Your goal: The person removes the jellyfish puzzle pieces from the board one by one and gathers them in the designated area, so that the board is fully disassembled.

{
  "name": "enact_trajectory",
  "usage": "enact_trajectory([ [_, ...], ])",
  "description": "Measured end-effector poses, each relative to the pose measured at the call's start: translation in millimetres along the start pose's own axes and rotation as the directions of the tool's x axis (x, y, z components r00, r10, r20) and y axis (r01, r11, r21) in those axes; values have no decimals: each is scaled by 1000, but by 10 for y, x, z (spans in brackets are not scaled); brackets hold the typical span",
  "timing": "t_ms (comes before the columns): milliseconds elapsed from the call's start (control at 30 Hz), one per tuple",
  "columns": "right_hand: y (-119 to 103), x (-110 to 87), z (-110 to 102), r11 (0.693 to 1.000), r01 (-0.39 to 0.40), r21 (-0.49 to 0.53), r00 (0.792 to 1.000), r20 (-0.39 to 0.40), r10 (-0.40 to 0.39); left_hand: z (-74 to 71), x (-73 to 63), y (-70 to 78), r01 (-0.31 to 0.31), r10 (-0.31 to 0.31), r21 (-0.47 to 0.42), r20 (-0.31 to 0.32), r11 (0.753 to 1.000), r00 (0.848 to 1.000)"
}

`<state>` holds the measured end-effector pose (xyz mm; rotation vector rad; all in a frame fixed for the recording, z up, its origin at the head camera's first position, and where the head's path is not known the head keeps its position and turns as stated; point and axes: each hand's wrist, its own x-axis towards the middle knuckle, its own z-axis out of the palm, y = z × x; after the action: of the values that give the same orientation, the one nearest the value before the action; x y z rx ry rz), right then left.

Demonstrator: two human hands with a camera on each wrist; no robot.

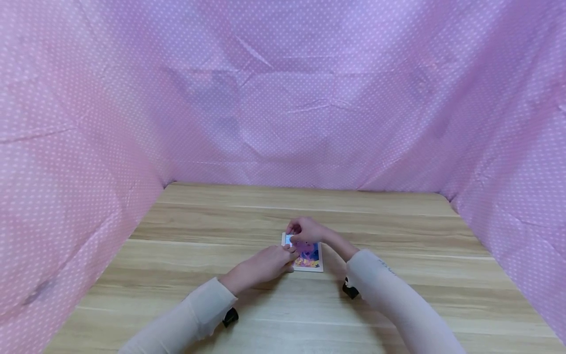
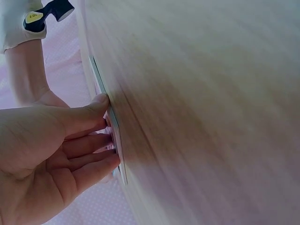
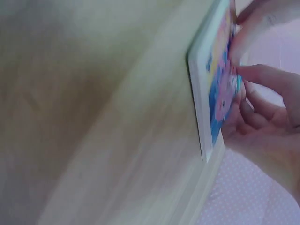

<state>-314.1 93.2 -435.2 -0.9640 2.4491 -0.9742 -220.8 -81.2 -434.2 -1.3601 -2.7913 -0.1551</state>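
Left hand (image 1: 271,260) relaxed, fingertips touching the left side of the picture board (image 1: 313,256), right hand (image 1: 308,230) bent over its upper left, whether gripping I can't tell from here, yellow wrist label (image 2: 33,18) and sleeve lettering (image 1: 386,267) illegible, wooden table (image 1: 376,221) beneath.

Two hands are counted: one left hand (image 1: 269,263) and one right hand (image 1: 308,230). Two pale sleeves (image 1: 407,305) and two black devices (image 1: 230,317) are seen. One picture board (image 1: 315,254), one wooden table (image 1: 221,211) and three dotted fabric sides (image 1: 283,123), left, far and right, are shown.
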Motion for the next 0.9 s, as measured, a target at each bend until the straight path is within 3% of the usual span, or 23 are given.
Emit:
enact_trajectory([
  [233,57,-48,-73,991,129,-24,991,50,-127,4,-22,1,34,-33,-36,25,999,999],
  [467,102,-80,-82,981,190,36,981,34,-192,13,-21,21,43,-43,19,33,999,999],
  [700,152,-83,-92,985,123,117,992,-2,-124,14,-32,30,84,-85,16,60,996,995],
  [900,159,-109,-182,968,102,230,995,-26,-99,22,-30,7,83,-82,-10,60,997,995],
])
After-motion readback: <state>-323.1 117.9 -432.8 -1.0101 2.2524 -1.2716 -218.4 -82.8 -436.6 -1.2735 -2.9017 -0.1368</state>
